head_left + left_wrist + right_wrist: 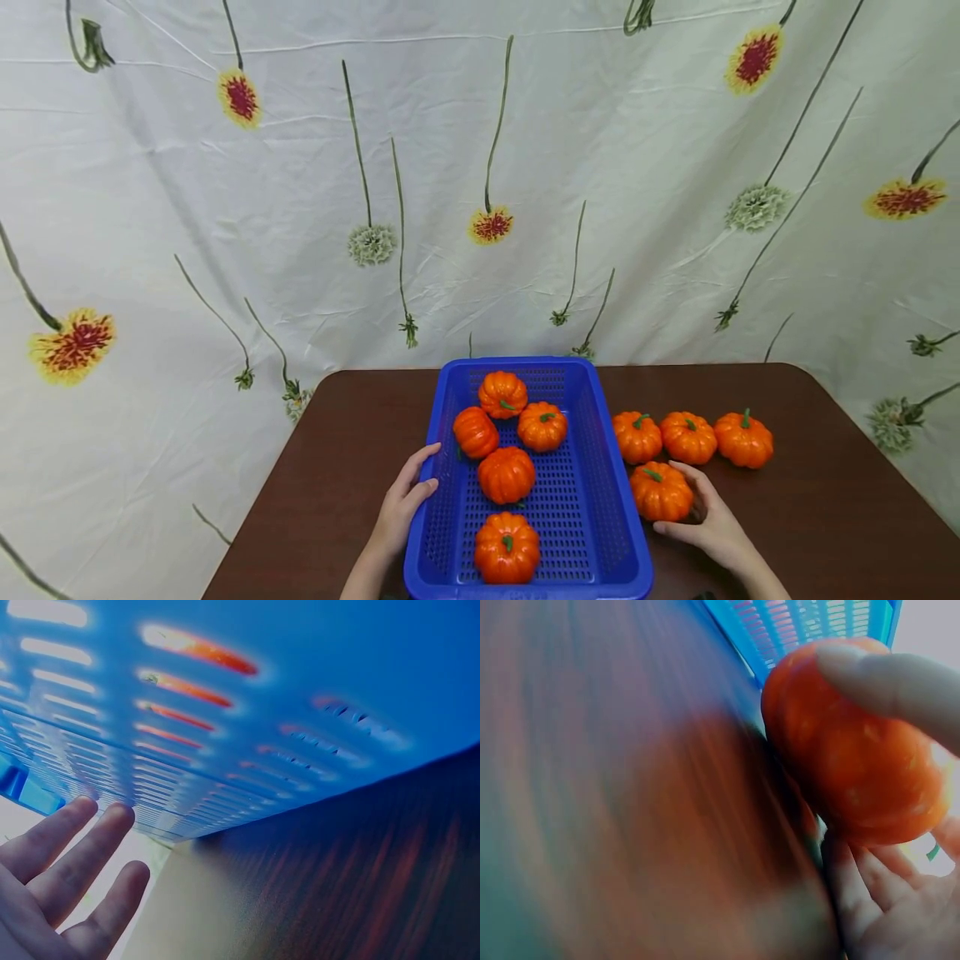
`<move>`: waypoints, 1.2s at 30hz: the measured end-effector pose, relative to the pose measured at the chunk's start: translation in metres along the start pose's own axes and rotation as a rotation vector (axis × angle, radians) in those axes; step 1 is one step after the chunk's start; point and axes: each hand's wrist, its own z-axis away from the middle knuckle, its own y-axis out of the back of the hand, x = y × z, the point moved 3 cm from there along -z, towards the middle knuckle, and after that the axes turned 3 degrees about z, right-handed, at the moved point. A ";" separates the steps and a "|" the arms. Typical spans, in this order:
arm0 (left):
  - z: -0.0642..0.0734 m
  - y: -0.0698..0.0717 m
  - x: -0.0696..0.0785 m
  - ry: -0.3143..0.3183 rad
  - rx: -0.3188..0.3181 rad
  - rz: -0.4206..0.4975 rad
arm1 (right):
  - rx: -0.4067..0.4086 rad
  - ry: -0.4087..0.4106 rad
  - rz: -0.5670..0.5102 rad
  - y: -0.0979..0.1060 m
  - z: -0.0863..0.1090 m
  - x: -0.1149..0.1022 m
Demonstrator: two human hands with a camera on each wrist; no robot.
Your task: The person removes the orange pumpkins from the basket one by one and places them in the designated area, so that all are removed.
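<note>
A blue plastic basket (609, 517) with slotted walls stands on the table, holding several small orange toy pumpkins (507, 475). My left hand (399, 508) is at its left side, thumb and a fingertip on the rim. In the left wrist view, three fairly straight fingers (90, 847) lie along the outside of the slotted wall. To the right of the basket, my right hand (712, 525) holds another pumpkin (660, 493) between thumb and fingers. The right wrist view shows the thumb (885, 682) across this pumpkin (840, 750), with fingers on its opposite side.
Three more pumpkins (688, 437) sit in a row just beyond my right hand, right of the basket. The dark brown table (330, 467) ends at the back against a white flower-print cloth (450, 167).
</note>
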 end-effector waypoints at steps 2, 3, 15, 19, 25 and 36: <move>0.000 0.000 0.000 0.001 0.000 0.001 | 0.020 0.023 0.023 -0.001 0.000 0.000; 0.000 0.000 0.000 0.001 -0.001 0.001 | 0.028 0.034 0.032 -0.002 0.000 -0.001; -0.001 0.000 0.000 -0.006 -0.006 0.013 | 0.070 0.060 0.095 -0.004 -0.003 -0.001; 0.000 -0.001 0.000 -0.004 -0.006 0.016 | 0.078 0.075 0.088 -0.004 -0.002 -0.001; 0.000 0.000 0.000 -0.004 -0.006 0.015 | 0.054 0.071 0.073 -0.003 -0.003 -0.002; 0.000 0.000 -0.001 -0.005 -0.007 0.013 | 0.024 0.132 0.055 0.014 -0.002 -0.021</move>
